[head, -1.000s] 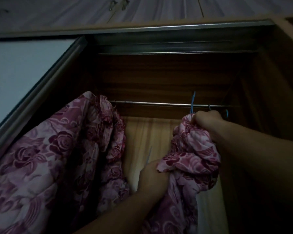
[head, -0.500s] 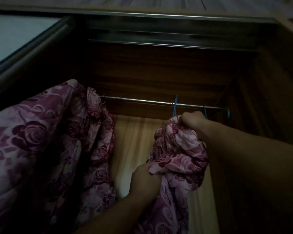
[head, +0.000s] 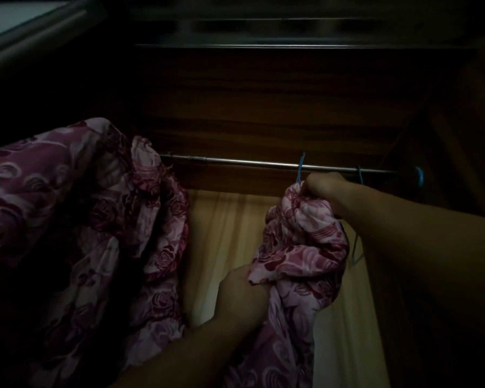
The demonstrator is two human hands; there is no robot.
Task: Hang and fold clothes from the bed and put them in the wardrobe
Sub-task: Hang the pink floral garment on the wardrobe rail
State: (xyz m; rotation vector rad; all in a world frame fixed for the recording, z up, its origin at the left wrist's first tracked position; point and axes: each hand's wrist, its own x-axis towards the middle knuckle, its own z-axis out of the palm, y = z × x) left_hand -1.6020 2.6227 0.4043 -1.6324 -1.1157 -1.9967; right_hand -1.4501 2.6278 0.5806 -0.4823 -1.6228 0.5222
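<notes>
In the head view, dim light shows the inside of a wooden wardrobe [head: 263, 102] with a metal rail [head: 235, 161] running across it towards the right wall. The right hand [head: 324, 189] is raised just under the rail's right part, its fingers curled tight round the bunched top of a pink rose-print garment [head: 300, 247]; a thin blue hanger hook [head: 301, 168] rises from that bunch and crosses the rail right beside the hand. Whether the hook bears on the rail cannot be told. Lower down, the left hand [head: 242, 292] grips the same garment at a loose lower edge, fingers closed into the cloth, and the fabric hangs on downward past the forearm. A second blue hook [head: 360, 173] sits on the rail further right, near the blue end cap [head: 419, 176]. At the rail's left end a large bundle of similar rose-print fabric [head: 81, 233] hangs and fills the wardrobe's left side. Between the two fabrics, a pale curtain-like cloth [head: 221, 233] shows at the back.
</notes>
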